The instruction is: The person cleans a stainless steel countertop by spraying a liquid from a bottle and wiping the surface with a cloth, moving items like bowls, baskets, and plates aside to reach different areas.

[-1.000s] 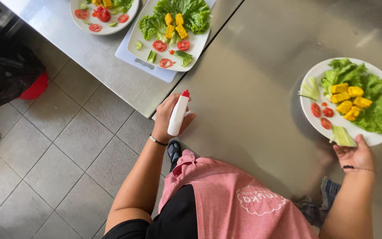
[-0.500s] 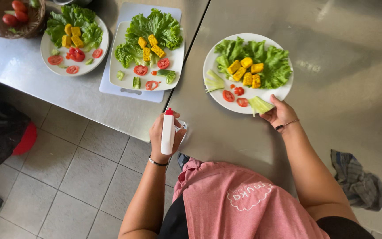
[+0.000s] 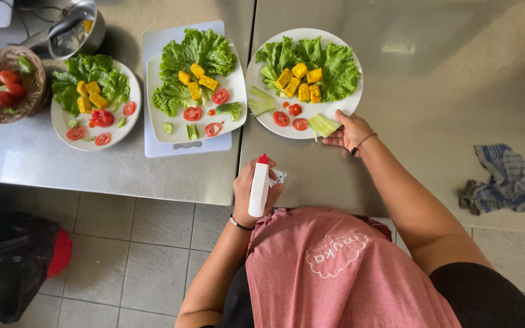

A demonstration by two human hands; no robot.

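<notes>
My left hand (image 3: 251, 188) is wrapped around one white squeeze bottle (image 3: 258, 189) with a red cap, held upright at the near edge of the steel bench (image 3: 445, 79), cap pointing toward the plates. My right hand (image 3: 349, 131) rests with its fingers on the near rim of the round white plate (image 3: 261, 73) on the right, thumb and fingers pinching the edge, just beside a fan of cut cucumber.

I count three plates of salad in a row. The right one carries a bed of lettuce, six yellow fried cubes (image 3: 302, 82), three red tomato pieces and two cucumber fans. The middle one is a square white plate (image 3: 156, 130) sitting on a pale cutting board (image 3: 153, 149); it has lettuce, four yellow cubes, three tomato slices and a few green bits. The left one, another round plate (image 3: 62, 130), holds lettuce, four yellow cubes and four or so tomato pieces.

At the far left stands one woven basket (image 3: 34, 91) with three small tomatoes and some green scraps. Behind it sits one metal pot (image 3: 83, 30) with a long handle. One striped cloth (image 3: 508, 179) lies crumpled on the bench, well apart to my right. On the tiled floor (image 3: 110, 261) to my left lies one black bag (image 3: 7, 267) with something red beside it
</notes>
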